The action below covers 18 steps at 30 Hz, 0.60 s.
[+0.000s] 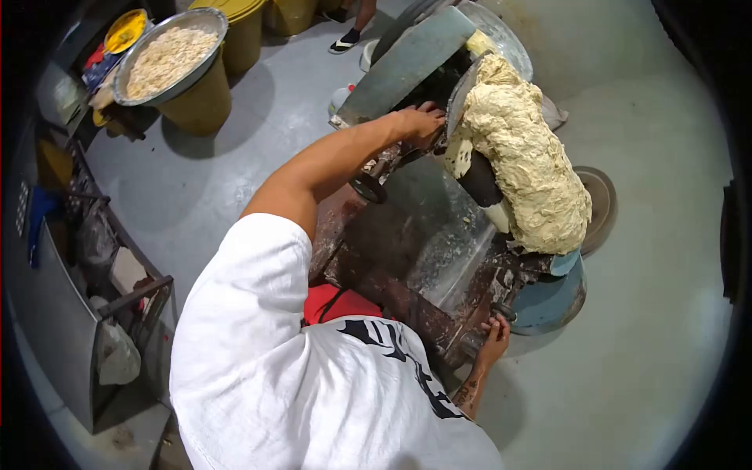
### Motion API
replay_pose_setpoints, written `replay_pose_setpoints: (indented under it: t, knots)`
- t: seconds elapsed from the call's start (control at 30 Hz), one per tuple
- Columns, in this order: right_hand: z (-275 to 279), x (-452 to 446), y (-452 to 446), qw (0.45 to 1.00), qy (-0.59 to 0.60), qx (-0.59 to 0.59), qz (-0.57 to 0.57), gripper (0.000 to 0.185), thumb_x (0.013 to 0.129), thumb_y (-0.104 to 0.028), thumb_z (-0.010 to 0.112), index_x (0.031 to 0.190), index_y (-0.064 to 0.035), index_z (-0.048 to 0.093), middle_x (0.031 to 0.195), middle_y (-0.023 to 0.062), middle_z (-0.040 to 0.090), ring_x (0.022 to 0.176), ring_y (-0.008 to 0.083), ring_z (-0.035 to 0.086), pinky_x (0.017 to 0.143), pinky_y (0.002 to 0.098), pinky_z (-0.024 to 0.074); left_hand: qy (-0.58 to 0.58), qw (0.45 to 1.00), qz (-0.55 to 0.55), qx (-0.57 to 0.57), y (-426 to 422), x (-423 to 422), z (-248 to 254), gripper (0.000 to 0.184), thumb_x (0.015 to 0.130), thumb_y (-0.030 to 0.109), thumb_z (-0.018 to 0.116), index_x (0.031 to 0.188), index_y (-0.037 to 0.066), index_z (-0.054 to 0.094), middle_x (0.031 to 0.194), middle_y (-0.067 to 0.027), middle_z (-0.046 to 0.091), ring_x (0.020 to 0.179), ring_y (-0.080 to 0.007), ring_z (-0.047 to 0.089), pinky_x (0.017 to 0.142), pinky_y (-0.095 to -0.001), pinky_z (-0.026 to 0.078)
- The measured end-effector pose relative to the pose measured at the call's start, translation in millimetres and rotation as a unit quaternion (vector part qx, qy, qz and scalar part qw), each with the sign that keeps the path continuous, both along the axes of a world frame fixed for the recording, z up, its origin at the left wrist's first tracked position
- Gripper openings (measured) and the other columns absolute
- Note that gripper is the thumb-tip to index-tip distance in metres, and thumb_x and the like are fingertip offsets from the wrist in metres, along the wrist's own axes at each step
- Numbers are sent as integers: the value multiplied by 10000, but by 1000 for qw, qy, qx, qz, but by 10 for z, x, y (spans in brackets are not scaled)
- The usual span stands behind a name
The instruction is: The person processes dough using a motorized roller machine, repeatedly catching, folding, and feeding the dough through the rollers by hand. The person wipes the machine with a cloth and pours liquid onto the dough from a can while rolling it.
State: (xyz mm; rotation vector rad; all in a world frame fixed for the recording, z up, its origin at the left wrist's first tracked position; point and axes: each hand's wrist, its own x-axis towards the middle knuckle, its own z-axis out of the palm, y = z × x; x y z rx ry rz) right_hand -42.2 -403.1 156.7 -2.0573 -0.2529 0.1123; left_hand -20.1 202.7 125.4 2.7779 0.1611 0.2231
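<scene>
A thick mass of pale, rough dough (533, 157) is wrapped along the roller of a dough machine (376, 243). My left hand (423, 124) reaches across to the machine's far side, close to the roller's end. Its fingers are curled there, and what they grip is hidden. At the near right corner, my right hand (493, 338) has its fingers closed at a small dark knob (503, 312). Between my hands lies a metal plate (450, 243) dusted with flour and dough bits. A dark round handwheel (368, 188) sits below my left forearm.
A wide metal bowl (223, 35) of crumbly dough stands on a yellow bucket (196, 106) at upper left. More yellow bins (239, 47) are behind it. A person's foot (345, 41) shows at the top. A metal cabinet (51, 329) stands along the left.
</scene>
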Motion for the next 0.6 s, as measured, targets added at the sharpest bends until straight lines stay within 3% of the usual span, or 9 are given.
replay_pose_setpoints:
  t: [0.03,0.2,0.3,0.4,0.5,0.6]
  knots:
    - [3,-63,10,1000,-8,-13,-5,281,1044,-216,554,1249,-40,632,1041,79,687,814,148,670,752,277,529,-7,999,-28,27,87,40,5,644,762,278,687,1365,110,535,1422,-105,474,1373,-362,368,1014,-537,461]
    - [-145,-245,142,999,13,-7,-48,288,1040,-233,569,1234,-28,632,995,71,694,793,146,670,741,267,530,-25,993,-84,78,187,37,19,666,746,330,731,1336,76,558,1365,-161,504,1336,-344,414,1065,-483,432]
    - [-142,-308,305,998,23,14,-50,316,1045,-260,569,1247,-23,624,1008,68,693,806,141,668,724,265,523,76,980,-124,134,178,32,254,604,760,337,764,1271,52,615,1473,-181,441,1371,-382,405,1162,-509,323]
    - [-151,-224,501,998,27,35,-44,312,1058,-251,541,1262,-30,622,1043,71,688,830,137,665,725,271,521,-218,957,-190,6,446,251,-271,656,766,342,779,1315,39,587,1397,-210,528,1349,-415,428,1208,-503,254]
    - [-69,-212,695,998,18,37,-46,318,1065,-252,525,1285,-40,616,1061,65,680,829,128,661,719,270,521,-223,947,-206,-107,418,200,-107,644,759,321,779,1305,41,584,1296,-230,600,1318,-453,448,1193,-498,264]
    - [16,-224,730,998,-11,34,-52,350,1064,-282,541,1309,-40,605,1040,49,672,785,111,653,691,260,517,-149,955,-248,-68,500,233,-87,600,764,299,765,1276,39,592,1242,-249,627,1259,-449,501,1134,-484,342]
